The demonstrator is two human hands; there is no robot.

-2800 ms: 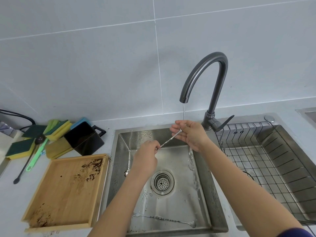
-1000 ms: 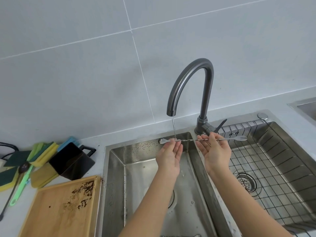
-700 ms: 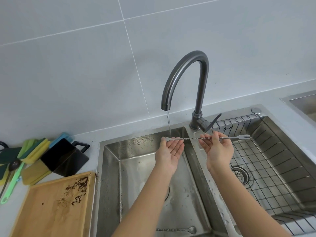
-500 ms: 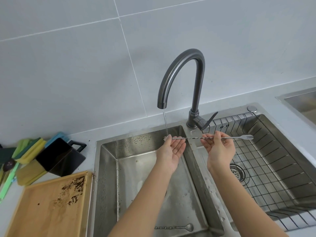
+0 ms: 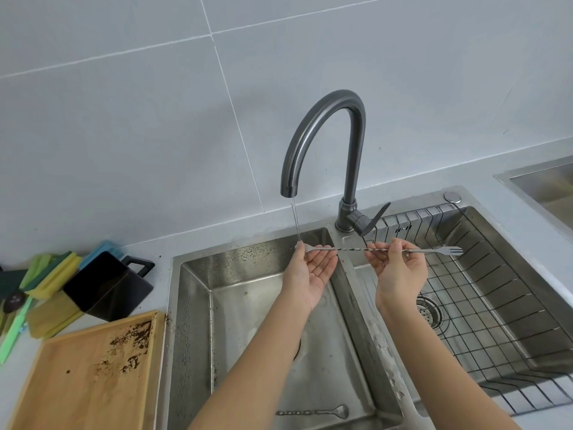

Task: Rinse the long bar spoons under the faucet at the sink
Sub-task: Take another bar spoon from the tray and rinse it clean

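Spoons: two; one (image 5: 350,249) pinched by right hand (image 5: 400,271) fingers, left hand (image 5: 311,271) flat beneath; other (image 5: 313,412) in sink (image 5: 192,305).

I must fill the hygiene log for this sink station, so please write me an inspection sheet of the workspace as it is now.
Surface: grey counter; double steel sink, left basin wet.
Job's things: bar spoon held level, its left end in the thin stream from the faucet, fork end over the right basin; second bar spoon lying in the left basin.
Clutter: wooden tray with dark crumbs; sponges; black container on its side; wire rack in the right basin.
Hands: left hand palm up, fingertips at the spoon's left end; right hand pinches the twisted stem.
Cables: nothing seen.
Surroundings: grey tiled wall; another sink at far right.
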